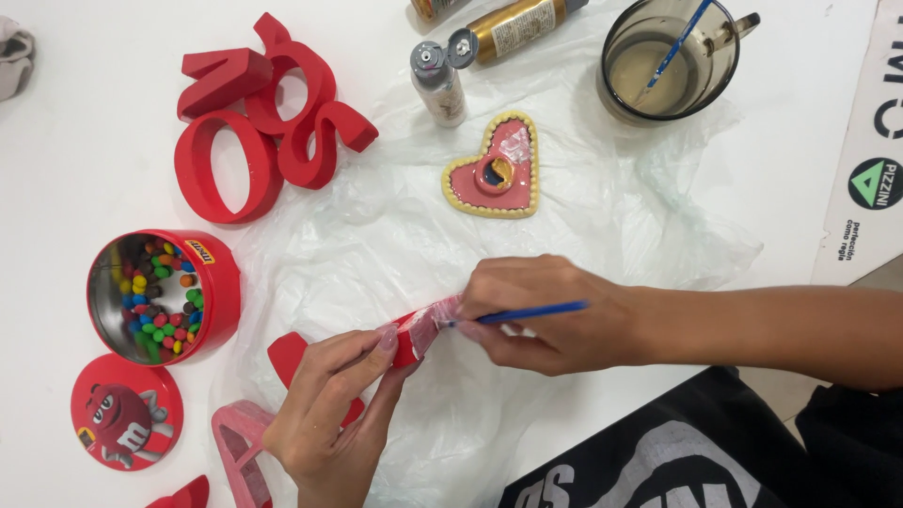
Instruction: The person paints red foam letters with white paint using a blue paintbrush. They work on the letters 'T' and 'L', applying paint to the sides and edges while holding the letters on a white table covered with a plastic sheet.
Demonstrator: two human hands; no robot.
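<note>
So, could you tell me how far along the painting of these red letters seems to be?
Little looks done: one pink-coated letter lies near the table's lower edge. In hand: the left hand holds a red piece, partly coated pale, while the right hand works a blue brush on it. Left: four letters stacked at top left are plain red.

Red wooden piece (414, 331), partly whitened, tilted; blue paintbrush (531, 311) touching it.

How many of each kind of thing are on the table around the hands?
Red letter shapes stacked top left: 4
Red or pink pieces by the left hand, including the held one: 4
Paint bottles: 3
Brushes, one in the right hand: 2
Water cup: 1
Heart dish: 1
Candy tin: 1
Tin lid: 1
Total: 17
</note>
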